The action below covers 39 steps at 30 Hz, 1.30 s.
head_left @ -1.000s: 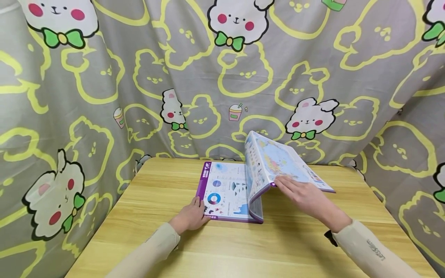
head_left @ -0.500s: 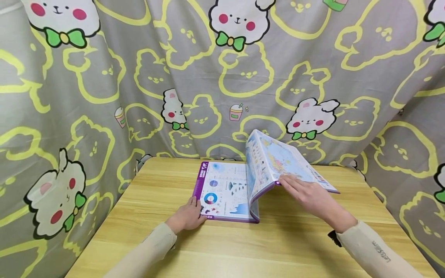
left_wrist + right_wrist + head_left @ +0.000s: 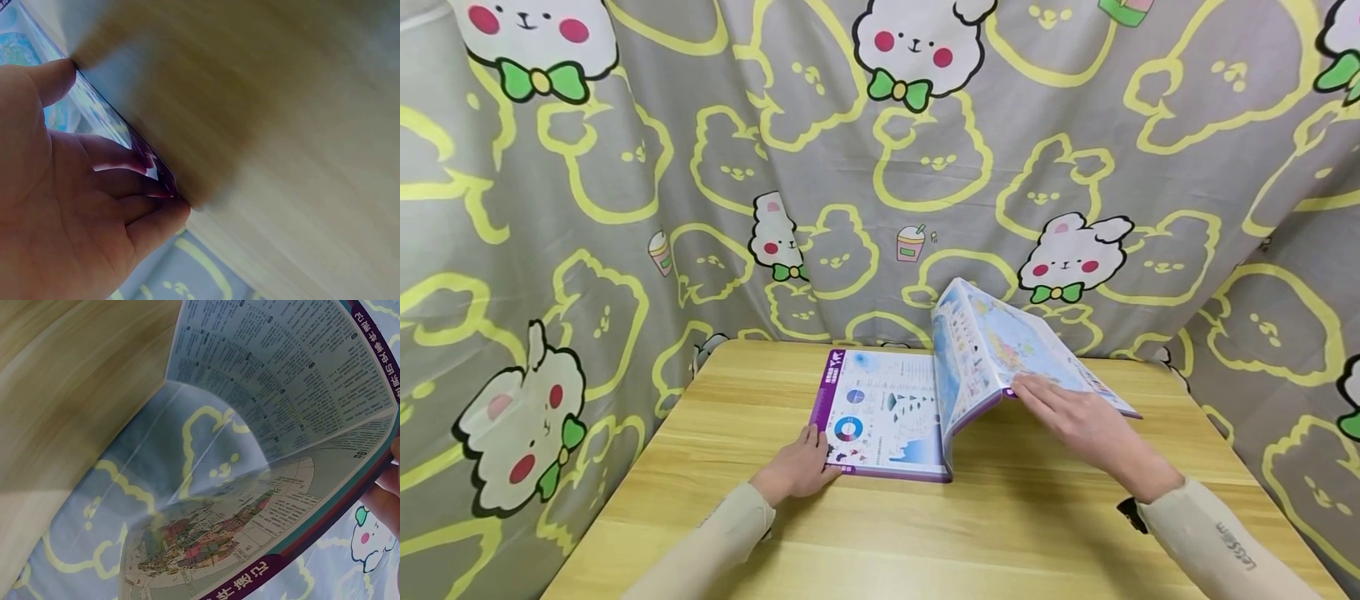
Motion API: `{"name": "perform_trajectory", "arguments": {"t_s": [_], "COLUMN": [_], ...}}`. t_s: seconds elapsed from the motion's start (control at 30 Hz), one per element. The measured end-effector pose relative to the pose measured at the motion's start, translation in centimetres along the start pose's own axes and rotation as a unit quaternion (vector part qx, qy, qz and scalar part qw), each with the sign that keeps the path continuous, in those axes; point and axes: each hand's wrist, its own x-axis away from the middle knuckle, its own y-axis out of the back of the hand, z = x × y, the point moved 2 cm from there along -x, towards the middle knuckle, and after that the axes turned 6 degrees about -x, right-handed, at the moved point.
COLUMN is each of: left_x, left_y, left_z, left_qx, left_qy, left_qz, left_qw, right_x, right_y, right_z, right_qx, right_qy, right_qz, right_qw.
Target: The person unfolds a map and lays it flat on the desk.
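A folding laminated map (image 3: 1030,333) with purple borders stands partly unfolded on the wooden table. Its left panel (image 3: 880,417), printed with charts and a ring diagram, lies flat. The right part rises in a tent-like ridge, world map outward. My left hand (image 3: 801,462) rests on the near left corner, fingers over the purple border. In the left wrist view, thumb and fingertips touch the sheet's edge (image 3: 103,109). My right hand (image 3: 1075,421) pinches the near edge of the raised fold, back of the hand up. In the right wrist view, text and a coloured map line the fold's underside (image 3: 281,394).
The wooden table (image 3: 887,533) extends around the map on all sides. A grey curtain (image 3: 850,167) with yellow outlines and white rabbits hangs right behind the table's far edge and down both sides.
The left panel has slid left with my left hand. My right hand has moved a little right with the fold, so the map is spread wider and the ridge has shifted right.
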Motion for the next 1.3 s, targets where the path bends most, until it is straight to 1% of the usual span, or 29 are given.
{"name": "perform_trajectory", "arguments": {"t_s": [0.17,0.4,0.63,0.83,1.1,1.3], "left_x": [0.0,0.3,0.4,0.6,1.0,1.2], "left_y": [0.0,-0.2,-0.1,0.1,0.1,0.3], "left_z": [0.4,1.2,2.1,2.6,3.2,3.4], "left_qx": [0.006,0.008,0.012,0.019,0.034,0.037], "left_qy": [0.0,0.006,0.009,0.012,0.019,0.024], "left_qz": [0.004,0.003,0.009,0.017,0.019,0.024], "left_qw": [1.0,0.9999,0.9998,0.9996,0.9991,0.9987], "right_x": [0.2,0.7,1.4,1.8,2.6,3.1], "right_y": [0.2,0.2,0.5,0.7,0.7,0.5], "right_z": [-0.3,-0.4,-0.6,-0.7,-0.7,-0.8], "right_qx": [-0.002,0.0,0.003,0.005,0.0,0.007], "right_qy": [-0.001,0.0,-0.007,-0.009,-0.019,-0.017], "right_qz": [-0.011,-0.005,-0.013,-0.021,-0.018,-0.021], "right_qw": [0.9999,1.0,0.9999,0.9997,0.9997,0.9996]}}
